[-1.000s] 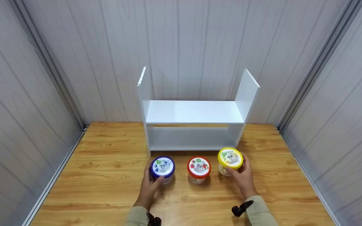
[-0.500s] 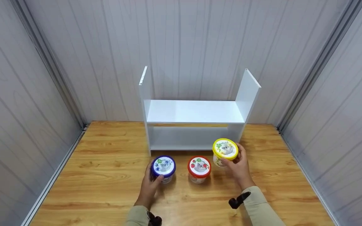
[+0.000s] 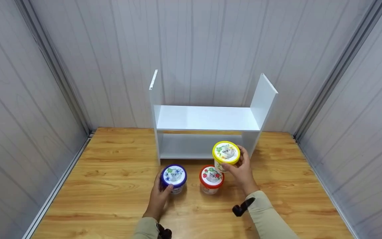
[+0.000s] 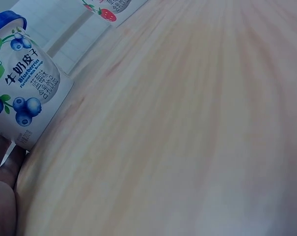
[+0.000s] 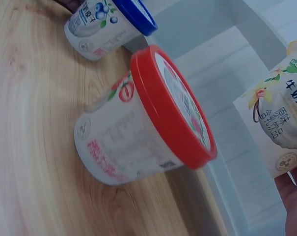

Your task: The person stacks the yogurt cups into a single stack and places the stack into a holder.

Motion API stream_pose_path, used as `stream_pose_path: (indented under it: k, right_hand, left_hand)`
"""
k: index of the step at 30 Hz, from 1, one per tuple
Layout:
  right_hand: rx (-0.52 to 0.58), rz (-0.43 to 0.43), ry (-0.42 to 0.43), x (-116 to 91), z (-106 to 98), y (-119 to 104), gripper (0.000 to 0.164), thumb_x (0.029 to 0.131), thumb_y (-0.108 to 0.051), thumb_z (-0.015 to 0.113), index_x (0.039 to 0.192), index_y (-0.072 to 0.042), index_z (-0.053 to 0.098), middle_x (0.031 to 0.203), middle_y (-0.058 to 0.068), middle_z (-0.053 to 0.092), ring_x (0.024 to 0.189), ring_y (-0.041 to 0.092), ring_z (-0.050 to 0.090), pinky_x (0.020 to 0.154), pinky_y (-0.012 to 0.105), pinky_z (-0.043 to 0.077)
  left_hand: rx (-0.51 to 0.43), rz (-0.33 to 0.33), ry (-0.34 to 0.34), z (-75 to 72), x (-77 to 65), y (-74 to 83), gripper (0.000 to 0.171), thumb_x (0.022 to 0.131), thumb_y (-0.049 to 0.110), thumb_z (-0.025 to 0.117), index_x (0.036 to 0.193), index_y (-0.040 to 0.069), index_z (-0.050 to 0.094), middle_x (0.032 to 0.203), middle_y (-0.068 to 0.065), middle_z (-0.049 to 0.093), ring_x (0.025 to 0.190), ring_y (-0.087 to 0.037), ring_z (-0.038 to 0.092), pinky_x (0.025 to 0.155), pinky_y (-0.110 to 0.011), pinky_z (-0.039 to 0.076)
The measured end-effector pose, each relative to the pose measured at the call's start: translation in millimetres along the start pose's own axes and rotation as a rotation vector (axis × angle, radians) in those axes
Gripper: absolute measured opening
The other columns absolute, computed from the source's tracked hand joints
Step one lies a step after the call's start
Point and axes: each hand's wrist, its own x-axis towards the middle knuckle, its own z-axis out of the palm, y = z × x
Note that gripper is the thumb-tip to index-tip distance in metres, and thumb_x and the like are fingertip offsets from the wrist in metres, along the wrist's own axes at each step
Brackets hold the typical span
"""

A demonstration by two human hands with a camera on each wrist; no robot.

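My right hand (image 3: 243,171) grips a yellow-lidded yogurt tub (image 3: 226,153), raised in front of the lower shelf; the right wrist view shows this tub (image 5: 281,113) at its right edge. Just below and nearer me, a red-lidded tub (image 3: 211,177) stands upright on the table, partly overlapped by the yellow one. My left hand (image 3: 158,198) holds a blue-lidded tub (image 3: 174,176) that stands on the wood, thumb on its near side and fingers on its left. Blueberries and printed text show on that blue tub (image 4: 25,83) in the left wrist view.
A white two-level shelf unit (image 3: 207,118) stands behind the tubs, with upright side panels (image 3: 264,96) rising above its upper board. The wooden table (image 3: 111,186) is bounded by pale panel walls (image 3: 191,49) at the back and both sides.
My right hand has lifted the yellow-lidded tub and carried it left and away from me, behind the red-lidded one. The left hand and blue-lidded tub stay in place.
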Motion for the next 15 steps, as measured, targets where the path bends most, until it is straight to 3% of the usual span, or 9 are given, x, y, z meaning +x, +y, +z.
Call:
stream_pose_path:
  k: [9,15]
  right_hand:
    - [-0.011,0.032,-0.050,-0.1,25.0,-1.2,0.091,0.080,-0.008,0.086,0.153,-0.011,0.031,0.145,0.014,0.050,0.132,0.028,0.048,0.116,0.043,0.037]
    - [0.036,0.049,-0.068,-0.3,41.0,-1.0,0.091,0.079,-0.007,0.086,0.152,-0.010,0.031,0.143,0.014,0.052,0.129,0.028,0.050,0.115,0.044,0.039]
  left_hand:
    - [0.011,0.013,0.007,0.6,-0.3,-1.0,0.077,0.096,0.004,0.066,0.158,-0.003,0.021,0.159,-0.031,0.027,0.147,-0.047,0.025,0.121,-0.055,0.020]
    - [0.010,0.024,0.007,-0.2,0.4,-2.6,0.076,0.095,0.004,0.066,0.158,-0.003,0.022,0.159,-0.030,0.029,0.147,-0.045,0.027,0.121,-0.055,0.021]
